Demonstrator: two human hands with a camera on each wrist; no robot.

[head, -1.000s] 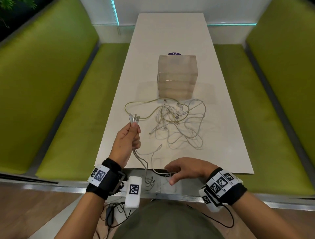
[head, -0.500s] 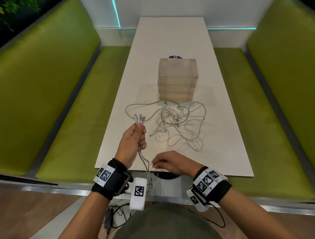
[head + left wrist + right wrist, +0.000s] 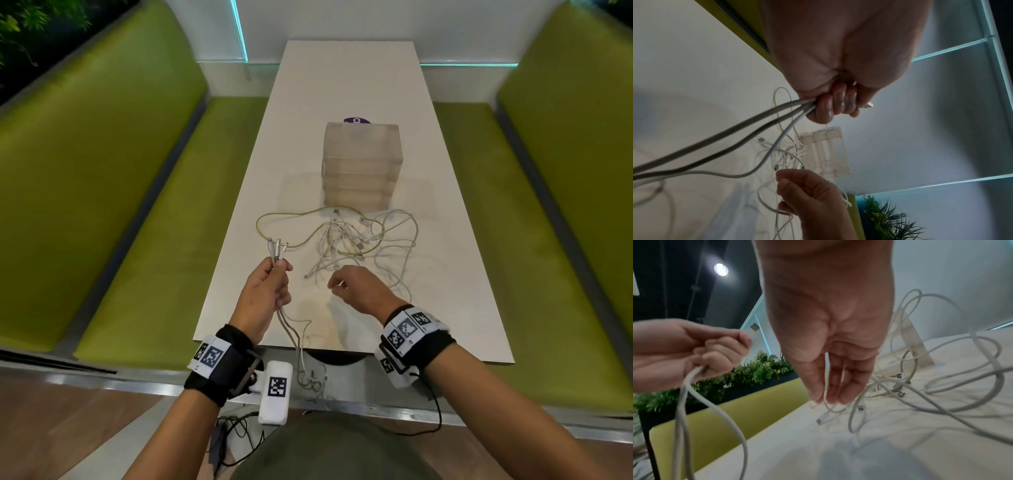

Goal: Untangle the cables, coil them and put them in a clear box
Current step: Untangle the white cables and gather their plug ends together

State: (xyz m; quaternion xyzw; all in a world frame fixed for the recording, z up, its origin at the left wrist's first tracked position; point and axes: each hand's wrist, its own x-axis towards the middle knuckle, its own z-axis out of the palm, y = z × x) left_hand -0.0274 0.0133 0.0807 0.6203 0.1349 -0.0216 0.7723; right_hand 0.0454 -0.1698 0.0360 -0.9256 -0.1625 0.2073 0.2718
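**Tangle blocked the middle, far end open**

I saw the tangle (image 3: pixel 346 246) spread across the table (image 3: pixel 349 78) between my hands and the boxes (image 3: pixel 360 164), touching the stack's near side. Bare tabletop lay left and right of the stack and beyond it. Held cables (image 3: pixel 291 329) hung off the near edge beside my left hand (image 3: pixel 265 294).
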